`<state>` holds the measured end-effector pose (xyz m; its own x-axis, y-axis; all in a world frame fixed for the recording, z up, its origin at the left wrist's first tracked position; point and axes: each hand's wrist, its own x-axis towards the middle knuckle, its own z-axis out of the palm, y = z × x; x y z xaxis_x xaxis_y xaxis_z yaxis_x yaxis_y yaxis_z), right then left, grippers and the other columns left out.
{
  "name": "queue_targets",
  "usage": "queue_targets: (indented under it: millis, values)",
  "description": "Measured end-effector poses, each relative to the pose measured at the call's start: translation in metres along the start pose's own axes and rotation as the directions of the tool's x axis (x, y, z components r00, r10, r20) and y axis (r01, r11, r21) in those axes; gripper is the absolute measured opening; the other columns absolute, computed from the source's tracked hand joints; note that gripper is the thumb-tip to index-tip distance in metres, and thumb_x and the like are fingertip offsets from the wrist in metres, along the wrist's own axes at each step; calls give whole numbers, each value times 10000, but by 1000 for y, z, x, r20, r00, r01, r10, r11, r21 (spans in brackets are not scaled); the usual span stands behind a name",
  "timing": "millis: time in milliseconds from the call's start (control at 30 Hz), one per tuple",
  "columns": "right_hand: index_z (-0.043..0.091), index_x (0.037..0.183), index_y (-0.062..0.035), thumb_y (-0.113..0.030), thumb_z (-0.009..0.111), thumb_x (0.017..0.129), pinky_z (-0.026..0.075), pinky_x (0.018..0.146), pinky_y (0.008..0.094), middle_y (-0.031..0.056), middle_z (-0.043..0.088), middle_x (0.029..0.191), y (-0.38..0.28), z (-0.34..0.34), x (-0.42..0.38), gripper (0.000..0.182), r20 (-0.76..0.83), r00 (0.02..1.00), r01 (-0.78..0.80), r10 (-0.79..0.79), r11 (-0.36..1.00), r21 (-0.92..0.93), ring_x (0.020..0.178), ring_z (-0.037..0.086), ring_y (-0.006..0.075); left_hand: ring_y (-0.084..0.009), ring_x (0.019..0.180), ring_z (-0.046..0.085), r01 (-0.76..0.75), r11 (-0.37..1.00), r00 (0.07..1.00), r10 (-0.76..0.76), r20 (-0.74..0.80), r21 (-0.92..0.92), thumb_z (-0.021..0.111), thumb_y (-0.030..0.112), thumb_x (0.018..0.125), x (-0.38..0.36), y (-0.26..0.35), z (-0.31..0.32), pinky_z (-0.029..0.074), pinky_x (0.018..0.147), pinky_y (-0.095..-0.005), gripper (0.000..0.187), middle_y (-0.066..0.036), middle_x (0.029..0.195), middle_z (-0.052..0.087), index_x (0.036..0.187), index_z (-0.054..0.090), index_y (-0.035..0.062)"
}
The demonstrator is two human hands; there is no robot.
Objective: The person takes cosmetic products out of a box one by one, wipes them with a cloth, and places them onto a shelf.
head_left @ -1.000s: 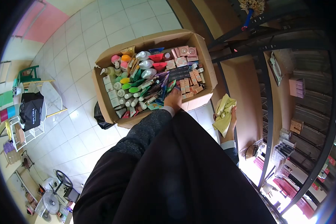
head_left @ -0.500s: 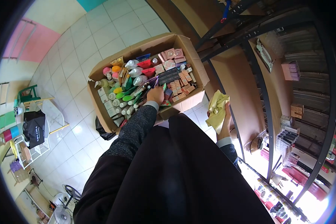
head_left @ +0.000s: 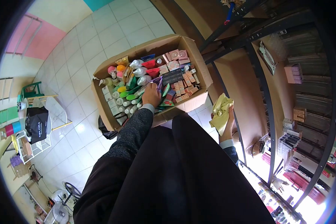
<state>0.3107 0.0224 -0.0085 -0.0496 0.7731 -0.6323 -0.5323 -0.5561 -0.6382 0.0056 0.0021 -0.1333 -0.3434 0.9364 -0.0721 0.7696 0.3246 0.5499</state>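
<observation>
My left hand (head_left: 152,95) is down inside an open cardboard box (head_left: 181,110), its fingers curled together among slim packets. What they hold is too small to tell. Around it are green-capped tubes (head_left: 130,97), white-capped bottles (head_left: 119,101), a dark ribbed case (head_left: 172,76), small orange-and-white boxes (head_left: 182,88) and pink compacts (head_left: 174,55). Outside the box on the right, my right hand (head_left: 229,121) is closed round a crumpled yellow cloth (head_left: 221,111).
Metal-framed shelving (head_left: 268,112) with brown boards runs along the right, bearing small boxes and packs. A black bag (head_left: 37,125) and a green chair (head_left: 30,91) are at the left. A fan (head_left: 60,212) stands lower left. Another black bag (head_left: 104,128) lies by the box.
My left hand has shifted slightly left within the box relative to the packets. The right hand still holds the cloth. The whole view has shifted a little.
</observation>
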Motion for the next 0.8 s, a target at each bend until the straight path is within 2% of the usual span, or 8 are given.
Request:
queue_targets:
  millis: [100, 167, 333, 500, 633, 667, 733, 800]
  values:
    - [494, 1146, -67, -557, 421, 875, 511, 633, 329, 98, 595, 933, 2, 2, 2, 564, 19, 999, -24, 26, 997, -69, 756, 601, 209, -340, 952, 523, 3, 998, 996, 3, -85, 64, 613, 175, 758, -7, -15, -5, 450, 781, -420, 249, -134, 939, 555, 970, 530, 74]
    - [492, 1154, -70, -556, 422, 875, 510, 643, 331, 98, 592, 946, 3, 7, 2, 564, -9, 999, -34, 33, 996, -87, 770, 599, 209, -334, 927, 528, -115, 991, 985, 123, -121, 72, 604, 153, 753, -7, -22, -4, 452, 764, -422, 222, -130, 952, 553, 951, 541, 75]
    - [484, 1178, -78, -548, 426, 876, 508, 672, 337, 99, 585, 980, 0, 0, 13, 562, 49, 996, -65, 71, 991, -114, 806, 595, 210, -305, 886, 532, -50, 990, 974, 77, -215, 131, 603, 158, 750, 4, -29, -8, 466, 710, -404, 201, -108, 903, 554, 929, 552, 83]
    - [515, 1100, -46, -535, 432, 880, 509, 591, 328, 100, 600, 885, -6, 1, 7, 542, -32, 999, -39, 35, 993, -113, 691, 598, 218, -309, 864, 527, -76, 980, 964, 118, -236, 183, 604, 132, 742, 15, -44, -17, 465, 705, -400, 235, -113, 935, 539, 961, 539, 81]
    - [518, 1097, -50, -533, 430, 881, 507, 585, 315, 94, 602, 871, -5, -8, 3, 536, 19, 999, -26, 28, 993, -111, 680, 597, 208, -320, 910, 539, -34, 996, 938, 60, -342, 82, 597, 153, 762, 28, -50, -22, 471, 752, -403, 229, -126, 947, 546, 967, 538, 68]
    - [519, 1096, -52, -532, 432, 881, 507, 585, 313, 94, 602, 869, -5, -7, 0, 534, 1, 999, -34, 35, 993, -114, 679, 597, 206, -320, 910, 539, -36, 996, 938, 62, -342, 83, 597, 153, 762, 29, -51, -23, 471, 752, -403, 229, -126, 947, 546, 967, 538, 68]
    - [520, 1095, -54, -532, 434, 880, 506, 585, 311, 93, 602, 868, -5, -6, -1, 531, -15, 999, -40, 38, 993, -114, 677, 596, 204, -324, 942, 545, 27, 978, 996, -8, -92, 205, 586, 160, 777, 35, -54, -27, 470, 780, -402, 223, -142, 979, 556, 970, 548, 55]
    - [518, 1100, -54, -547, 442, 871, 507, 591, 314, 91, 602, 882, -4, -5, 1, 549, 9, 999, -32, 33, 991, -133, 690, 597, 198, -323, 947, 548, -3, 980, 999, 11, -39, 201, 577, 158, 784, 43, -58, -28, 470, 784, -400, 214, -148, 990, 559, 966, 555, 49]
